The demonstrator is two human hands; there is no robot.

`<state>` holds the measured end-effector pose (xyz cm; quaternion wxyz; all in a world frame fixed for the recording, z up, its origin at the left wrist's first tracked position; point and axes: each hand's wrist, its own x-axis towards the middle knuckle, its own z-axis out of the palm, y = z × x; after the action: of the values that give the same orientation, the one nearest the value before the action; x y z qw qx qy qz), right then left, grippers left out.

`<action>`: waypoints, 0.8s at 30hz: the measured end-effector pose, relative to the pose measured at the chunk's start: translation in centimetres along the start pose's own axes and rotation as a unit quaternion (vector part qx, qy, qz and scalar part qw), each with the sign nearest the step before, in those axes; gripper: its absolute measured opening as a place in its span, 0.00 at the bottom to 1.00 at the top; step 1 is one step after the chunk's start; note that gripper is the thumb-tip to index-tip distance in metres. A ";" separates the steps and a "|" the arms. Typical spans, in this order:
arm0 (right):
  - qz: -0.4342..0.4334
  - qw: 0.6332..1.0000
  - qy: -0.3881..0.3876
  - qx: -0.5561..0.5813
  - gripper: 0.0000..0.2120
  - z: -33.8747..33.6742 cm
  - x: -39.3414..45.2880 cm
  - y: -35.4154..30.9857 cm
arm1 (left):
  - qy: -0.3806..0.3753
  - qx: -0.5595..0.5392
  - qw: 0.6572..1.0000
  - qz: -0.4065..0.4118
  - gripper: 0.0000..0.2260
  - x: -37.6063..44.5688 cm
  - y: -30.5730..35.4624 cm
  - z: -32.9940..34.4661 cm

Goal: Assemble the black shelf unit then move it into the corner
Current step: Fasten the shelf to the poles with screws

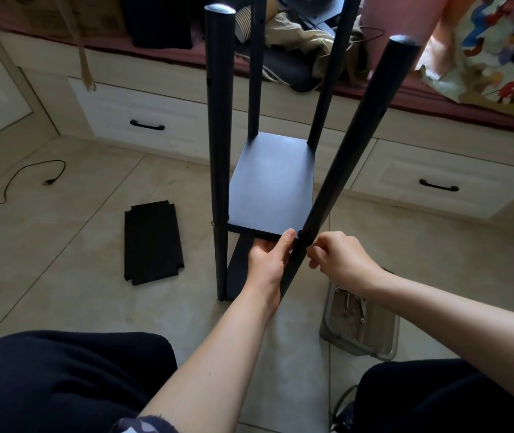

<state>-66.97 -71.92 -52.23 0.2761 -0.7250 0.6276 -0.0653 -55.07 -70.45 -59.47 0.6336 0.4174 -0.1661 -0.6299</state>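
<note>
Standing shelf unit: black shelf unit [268,182] stands upright on the floor [77,245] in the middle of the view, four round poles rising around one fitted shelf board [271,185], with a lower board [239,270] dark beneath it.
Near right pole: near right pole [347,164] leans, its top tipped toward 1 o'clock, its lower part crossing the front right corner of the fitted board.
Left hand: left hand [268,257] grips the front edge of the fitted board from below, thumb lying up against the leaning pole.
Right hand: right hand [340,260] sits just at 3 o'clock of the pole, fingers curled, fingertips pinched together against the pole; whether something small is held between them I cannot tell.
Spare board: spare board [153,243] lies flat on the floor at 9 o'clock of the unit, well apart, notched at its corners.
Parts tray: clear plastic tray [361,326] with small screws sits on the floor at 5 o'clock, near the right forearm.
Background: white drawers [143,120] with black handles run along 12 o'clock; a black cable [30,176] trails at 9 o'clock.
</note>
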 end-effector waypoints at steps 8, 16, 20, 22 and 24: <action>0.005 0.999 0.022 -0.038 0.15 -0.4 0.2 0.3 | 0.002 0.011 1.000 -0.005 0.10 -0.3 0.1 0.1; 0.003 0.999 0.014 0.034 0.13 -0.2 0.2 0.3 | 0.015 0.024 1.000 -0.001 0.14 -0.2 0.1 0.1; 0.001 0.999 0.011 0.050 0.13 -0.2 0.1 0.4 | 0.019 0.011 1.000 -0.003 0.10 -0.1 0.1 0.2; -0.005 1.000 0.014 0.006 0.14 -0.3 0.1 0.3 | 0.018 0.000 1.000 -0.004 0.10 -0.2 0.2 0.3; -0.013 0.999 0.024 -0.022 0.13 -0.3 0.0 0.2 | 0.015 0.002 1.000 -0.004 0.09 -0.3 0.2 0.3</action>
<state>-67.28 -72.07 -52.12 0.2440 -0.7371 0.6259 -0.0729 -55.18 -70.27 -59.05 0.6327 0.4285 -0.1561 -0.6258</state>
